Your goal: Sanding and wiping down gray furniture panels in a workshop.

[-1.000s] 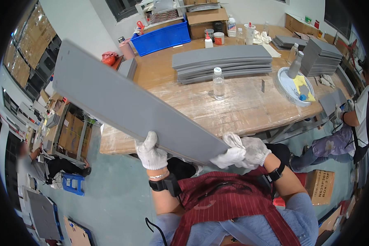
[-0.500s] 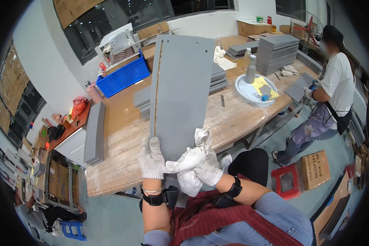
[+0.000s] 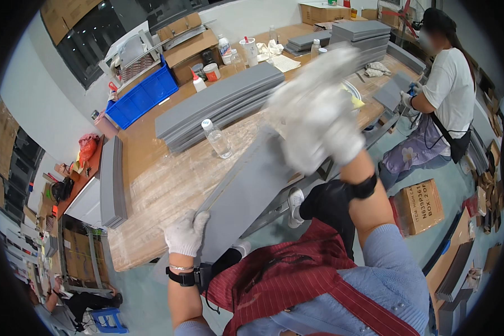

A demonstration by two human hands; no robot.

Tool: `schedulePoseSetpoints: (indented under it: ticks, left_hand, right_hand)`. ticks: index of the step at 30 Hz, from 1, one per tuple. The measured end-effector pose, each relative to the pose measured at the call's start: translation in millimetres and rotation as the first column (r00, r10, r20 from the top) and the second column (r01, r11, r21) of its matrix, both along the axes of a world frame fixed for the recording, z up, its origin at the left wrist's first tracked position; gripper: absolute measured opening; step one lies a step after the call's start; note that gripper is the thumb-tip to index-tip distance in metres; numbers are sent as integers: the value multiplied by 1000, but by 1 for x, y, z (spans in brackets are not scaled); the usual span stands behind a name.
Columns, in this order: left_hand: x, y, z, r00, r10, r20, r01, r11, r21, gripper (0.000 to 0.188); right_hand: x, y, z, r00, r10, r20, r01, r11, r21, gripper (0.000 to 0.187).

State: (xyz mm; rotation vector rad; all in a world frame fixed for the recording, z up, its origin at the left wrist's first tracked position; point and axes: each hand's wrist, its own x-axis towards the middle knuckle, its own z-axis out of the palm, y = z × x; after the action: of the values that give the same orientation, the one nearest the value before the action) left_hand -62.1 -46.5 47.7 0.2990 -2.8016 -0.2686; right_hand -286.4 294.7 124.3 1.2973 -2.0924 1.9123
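Note:
A long grey panel (image 3: pixel 243 193) slants from my lap side up over the front edge of the table, with a narrow groove along its left edge. My left hand (image 3: pixel 185 232), in a white knitted glove, grips the panel's lower left edge. My right hand (image 3: pixel 341 131), also gloved, is raised over the panel's far end and smeared by motion. A white cloth (image 3: pixel 308 148) is bunched in it, and glove and cloth blur together. Behind the panel, a clear bottle with a white cap (image 3: pixel 217 140) stands near a stack of grey panels (image 3: pixel 221 106).
The wooden table (image 3: pixel 145 196) also bears a blue bin (image 3: pixel 143 101), glue bottles and another panel stack (image 3: pixel 113 182) at left. To the right, a person (image 3: pixel 448 84) in gloves works on a panel. A cardboard box (image 3: pixel 420 207) sits on the floor.
The panel has swung from upright to a lower, rightward slant, uncovering the stack and clear bottle. My right hand has risen up and right with the cloth; my left hand shifted slightly left.

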Motion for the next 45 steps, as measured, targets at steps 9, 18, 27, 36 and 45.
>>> schedulePoseSetpoints:
  ticks: [9,18,27,36,45]
  left_hand:
    - [4,-8,34,963,-271,7,240,842,-483,47]
    - [85,-88,59,984,104,-143,-145,938,-316,48]
    - [79,-71,63,999,31,-18,-36,925,-379,50]
    - [70,-71,70,999,-30,9,32,940,-338,56]
    - [70,-79,86,947,-22,-319,-86,944,-320,53]
  right_hand:
    - [54,-70,-34,793,465,-393,51,592,804,43]
    - [-72,66,-43,842,-508,-181,517,667,536,38]
    - [-123,-65,-38,736,-269,-622,611,660,438,68]
    - [26,-107,-9,874,449,-183,-156,618,770,73]
    - [32,-125,-80,805,330,493,-143,914,-379,64]
